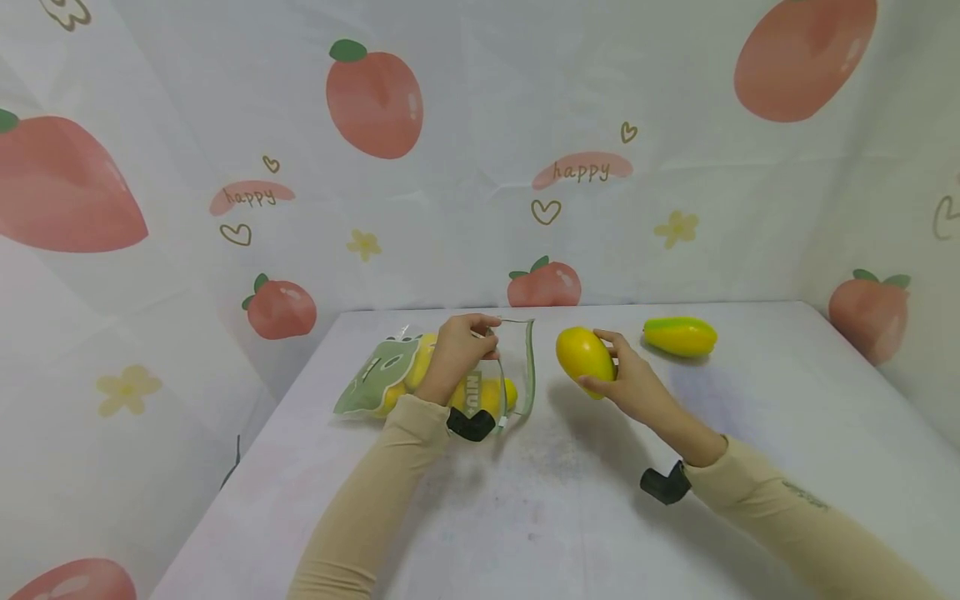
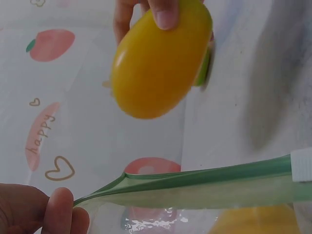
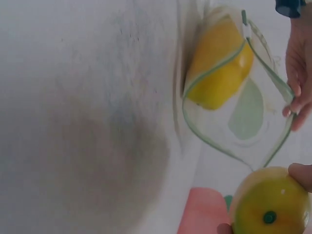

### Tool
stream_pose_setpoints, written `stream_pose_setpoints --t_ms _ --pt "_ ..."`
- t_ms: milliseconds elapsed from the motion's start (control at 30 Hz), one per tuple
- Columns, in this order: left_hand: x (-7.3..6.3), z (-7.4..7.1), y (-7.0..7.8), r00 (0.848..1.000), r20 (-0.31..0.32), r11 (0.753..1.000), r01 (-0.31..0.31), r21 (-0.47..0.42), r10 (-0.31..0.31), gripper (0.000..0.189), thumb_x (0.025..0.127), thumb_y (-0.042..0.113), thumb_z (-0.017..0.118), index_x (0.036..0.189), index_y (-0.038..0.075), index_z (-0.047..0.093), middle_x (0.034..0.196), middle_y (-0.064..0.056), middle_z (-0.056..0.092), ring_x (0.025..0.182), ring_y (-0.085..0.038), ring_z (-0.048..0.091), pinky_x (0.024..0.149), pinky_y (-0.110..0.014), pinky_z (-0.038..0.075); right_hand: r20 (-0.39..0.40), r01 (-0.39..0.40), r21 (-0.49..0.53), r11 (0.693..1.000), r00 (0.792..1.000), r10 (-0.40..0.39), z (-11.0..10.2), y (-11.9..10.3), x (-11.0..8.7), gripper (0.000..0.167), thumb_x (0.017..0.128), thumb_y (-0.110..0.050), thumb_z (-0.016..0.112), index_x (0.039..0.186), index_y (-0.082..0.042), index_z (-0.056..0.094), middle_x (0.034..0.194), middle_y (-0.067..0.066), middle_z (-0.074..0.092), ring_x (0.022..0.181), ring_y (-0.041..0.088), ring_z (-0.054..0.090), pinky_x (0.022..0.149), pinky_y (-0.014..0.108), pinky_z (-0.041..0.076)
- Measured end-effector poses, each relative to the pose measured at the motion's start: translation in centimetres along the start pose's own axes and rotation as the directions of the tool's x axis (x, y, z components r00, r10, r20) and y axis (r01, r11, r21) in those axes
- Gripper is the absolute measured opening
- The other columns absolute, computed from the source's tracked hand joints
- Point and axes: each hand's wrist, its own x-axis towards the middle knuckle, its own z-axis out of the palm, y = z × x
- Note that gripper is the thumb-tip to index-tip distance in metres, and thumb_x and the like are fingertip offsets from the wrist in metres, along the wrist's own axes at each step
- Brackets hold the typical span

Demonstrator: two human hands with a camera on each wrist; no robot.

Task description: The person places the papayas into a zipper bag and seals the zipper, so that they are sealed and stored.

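My left hand pinches the upper rim of a clear zip bag with green printing, which lies on its side on the left of the table. In the right wrist view the bag's green-edged mouth gapes, and a yellow fruit lies inside. My right hand holds a yellow mango above the table, fingers and thumb around it. The mango is right of the bag's mouth and apart from it. Its green stem end faces the right wrist camera.
A yellow-green papaya lies at the back right of the table, beyond my right hand. Behind the table hangs a white cloth printed with peaches. A white slider sits on the zip's near end.
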Motion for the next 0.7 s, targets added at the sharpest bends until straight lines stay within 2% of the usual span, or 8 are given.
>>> stream_pose_setpoints --t_ms 100,267,400,600,700 --pt "-0.1 0.0 0.1 1.000 0.001 1.000 -0.007 -0.003 0.007 0.028 0.087 0.002 0.061 0.114 0.005 0.070 0.096 -0.012 0.061 0.078 -0.033 0.071 0.065 -0.023 0.058 0.013 0.020 0.005 1.000 1.000 -0.020 0.9 -0.2 0.1 0.076 0.089 -0.021 0.069 0.149 -0.007 0.025 0.137 0.031 0.043 0.114 0.042 0.056 0.091 0.050 0.051" --pt "-0.2 0.0 0.2 1.000 0.001 1.000 -0.011 -0.001 0.011 0.029 0.087 0.002 0.061 0.114 0.005 0.070 0.097 -0.013 0.061 0.080 -0.035 0.071 0.065 -0.023 0.058 0.046 0.012 0.015 1.000 0.999 -0.012 2.3 -0.6 0.3 0.073 0.089 -0.020 0.069 0.147 -0.006 0.027 0.137 0.030 0.044 0.115 0.041 0.055 0.095 0.051 0.050" --pt "-0.2 0.0 0.2 1.000 0.002 1.000 -0.010 0.001 0.010 0.028 0.087 0.002 0.062 0.114 0.005 0.070 0.097 -0.013 0.061 0.075 -0.030 0.071 0.065 -0.023 0.058 0.056 -0.003 0.006 1.000 0.998 0.002 3.2 -1.0 0.6 0.072 0.089 -0.020 0.069 0.144 -0.004 0.027 0.140 0.030 0.043 0.118 0.042 0.054 0.098 0.052 0.049" --pt "-0.3 0.0 0.3 1.000 0.003 1.000 -0.006 0.004 0.006 0.027 0.087 0.003 0.062 0.113 0.006 0.071 0.097 -0.013 0.061 0.062 -0.014 0.067 0.065 -0.024 0.058 0.075 -0.030 0.012 0.999 0.997 0.029 4.4 -1.6 1.2 0.072 0.088 -0.020 0.071 0.143 -0.005 0.027 0.142 0.029 0.042 0.121 0.042 0.052 0.100 0.052 0.047" --pt "-0.4 0.0 0.3 1.000 0.002 1.000 -0.007 0.004 0.007 0.028 0.087 0.003 0.062 0.113 0.005 0.071 0.096 -0.013 0.061 0.061 -0.012 0.067 0.066 -0.024 0.059 0.087 -0.043 0.033 0.999 0.995 0.040 5.0 -1.8 1.5 0.072 0.087 -0.019 0.072 0.143 -0.006 0.028 0.142 0.027 0.043 0.121 0.040 0.053 0.101 0.051 0.047"
